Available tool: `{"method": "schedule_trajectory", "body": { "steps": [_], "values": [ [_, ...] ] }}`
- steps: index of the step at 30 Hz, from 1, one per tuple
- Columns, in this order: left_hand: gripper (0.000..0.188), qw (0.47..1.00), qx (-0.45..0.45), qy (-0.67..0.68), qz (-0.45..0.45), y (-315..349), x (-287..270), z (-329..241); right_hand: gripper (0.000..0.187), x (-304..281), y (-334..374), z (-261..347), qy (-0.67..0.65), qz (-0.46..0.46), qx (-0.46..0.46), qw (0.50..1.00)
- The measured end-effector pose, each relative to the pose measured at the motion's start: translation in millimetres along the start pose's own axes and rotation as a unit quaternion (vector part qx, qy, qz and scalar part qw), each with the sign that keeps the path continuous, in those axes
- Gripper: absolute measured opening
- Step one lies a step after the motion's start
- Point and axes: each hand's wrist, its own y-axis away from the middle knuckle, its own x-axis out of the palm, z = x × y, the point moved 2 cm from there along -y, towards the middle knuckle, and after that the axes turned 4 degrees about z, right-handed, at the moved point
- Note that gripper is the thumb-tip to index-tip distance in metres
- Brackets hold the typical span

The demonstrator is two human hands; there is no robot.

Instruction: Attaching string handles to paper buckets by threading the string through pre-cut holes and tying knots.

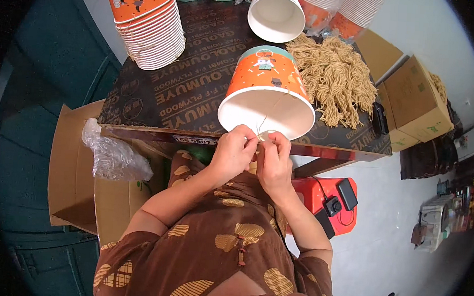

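An orange paper bucket (265,72) with a green band lies on its side at the table's near edge, its white mouth facing me. At the lower rim, my left hand (234,154) and my right hand (275,166) meet with fingertips pinched together. Between them is a thin cord (262,123), its loose ends sticking up before the white interior. Another piece of cord shows near the bucket's upper rim. My fingers partly hide the cord, so whether it is knotted I cannot tell. A heap of tan cords (339,81) lies right of the bucket.
Nested buckets (151,39) stand on the dark table (199,55) at left. A white-mouthed bucket (276,19) and plastic-wrapped stacks (356,15) are behind. Cardboard boxes (74,177) flank the table; crumpled plastic (118,160) hangs at left. A red stool (346,218) holds small black devices.
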Motion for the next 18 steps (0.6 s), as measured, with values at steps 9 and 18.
{"method": "schedule_trajectory", "body": {
  "steps": [9,18],
  "values": [
    [0.012,0.999,0.018,-0.043,0.003,1.5,-5.0,1.6,0.024,0.7,-10.1,-6.3,-0.107,0.033,0.002,0.994],
    [0.012,0.995,0.058,-0.079,-0.028,1.3,-5.0,13.3,0.022,5.7,-9.9,-6.3,-0.130,0.007,-0.003,0.992]
  ]
}}
